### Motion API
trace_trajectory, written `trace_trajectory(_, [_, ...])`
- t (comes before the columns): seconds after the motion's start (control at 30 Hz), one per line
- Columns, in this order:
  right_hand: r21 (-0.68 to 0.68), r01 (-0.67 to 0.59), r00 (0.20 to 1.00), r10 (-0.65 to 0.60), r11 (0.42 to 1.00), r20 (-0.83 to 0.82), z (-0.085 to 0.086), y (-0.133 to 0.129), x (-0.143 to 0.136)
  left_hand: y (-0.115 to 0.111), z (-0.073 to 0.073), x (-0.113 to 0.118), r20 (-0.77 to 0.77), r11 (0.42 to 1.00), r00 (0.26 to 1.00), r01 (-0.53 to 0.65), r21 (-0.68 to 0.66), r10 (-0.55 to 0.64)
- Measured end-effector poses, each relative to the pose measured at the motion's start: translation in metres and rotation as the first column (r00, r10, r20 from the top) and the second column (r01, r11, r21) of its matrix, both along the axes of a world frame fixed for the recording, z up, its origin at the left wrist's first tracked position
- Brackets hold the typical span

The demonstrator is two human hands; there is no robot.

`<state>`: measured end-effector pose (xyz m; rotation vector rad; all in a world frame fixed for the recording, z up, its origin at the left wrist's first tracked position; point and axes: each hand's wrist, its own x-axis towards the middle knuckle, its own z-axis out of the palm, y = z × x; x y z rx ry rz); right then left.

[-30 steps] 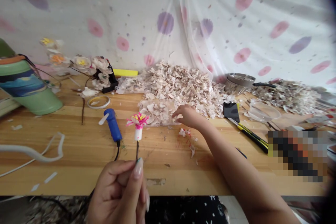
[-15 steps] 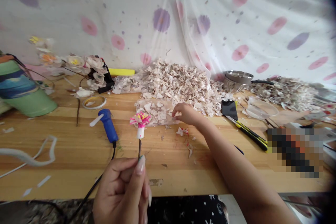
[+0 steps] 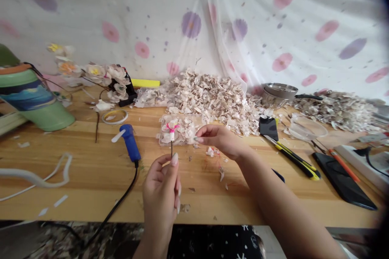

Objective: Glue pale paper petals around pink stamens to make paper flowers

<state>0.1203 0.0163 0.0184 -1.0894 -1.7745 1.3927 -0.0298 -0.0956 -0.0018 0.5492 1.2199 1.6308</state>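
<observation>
The left hand (image 3: 161,186) is holding a thin, dark stem (image 3: 172,149) between its thumb and finger, and the stem is pointing up. A flower (image 3: 172,127) with bright pink bits is sitting on top, with a white part just under it. From here the flower is showing in front of a clear tray (image 3: 165,143), and pale petals (image 3: 184,124) are lying in that tray. The right hand (image 3: 223,139) is hanging just to the right of these petals, its thumb and finger close together, but I cannot tell if they are pinching one. Behind the tray, a big pile (image 3: 209,93) is spreading over the bench (image 3: 100,178). A blue tool (image 3: 131,145) is lying on the left, near a ring (image 3: 114,123). Farther back, more flowers (image 3: 95,71) are standing to the right of a green pot (image 3: 51,121). On the right, a yellow and black knife (image 3: 293,158) is lying near a black phone (image 3: 346,184). A white cloth (image 3: 121,52) with pink and purple spots is hanging at the back.
</observation>
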Motion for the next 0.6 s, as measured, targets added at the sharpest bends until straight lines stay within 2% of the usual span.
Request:
trace_trajectory(0.07, [-0.134, -0.088, 0.985, 0.066, 0.987, -0.157, 0.004, -0.01, -0.007, 0.003, 0.0, 0.0, -0.004, 1.0, 1.0, 0.025, -0.007, -0.026])
trace_trajectory(0.13, [-0.199, -0.152, 0.97, 0.108, 0.968, -0.217, 0.007, -0.018, -0.012, 0.005, -0.002, 0.0, -0.002, 0.998, 0.998, 0.056, -0.012, -0.056])
trace_trajectory(0.4, [-0.192, -0.215, 0.965, 0.178, 0.957, -0.191, 0.005, -0.024, -0.014, 0.007, -0.007, 0.002, 0.009, 0.995, 0.995, 0.101, -0.012, -0.101])
trace_trajectory(0.47, [-0.126, -0.232, 0.962, 0.208, 0.965, -0.18, 0.006, -0.024, -0.013, 0.006, -0.007, 0.002, 0.017, 0.995, 0.995, 0.1, 0.0, -0.1])
trace_trajectory(0.5, [-0.052, -0.245, 0.957, 0.233, 0.968, -0.171, 0.008, -0.024, -0.012, 0.006, -0.007, 0.001, 0.022, 0.995, 0.995, 0.101, 0.006, -0.101])
trace_trajectory(0.57, [0.17, -0.278, 0.943, 0.302, 0.946, -0.141, 0.01, -0.025, -0.011, 0.004, -0.006, -0.001, 0.035, 0.993, 0.993, 0.114, 0.011, -0.115])
trace_trajectory(0.6, [0.289, -0.292, 0.934, 0.337, 0.912, -0.119, 0.011, -0.026, -0.011, 0.002, -0.005, -0.003, 0.043, 0.992, 0.991, 0.129, 0.012, -0.129])
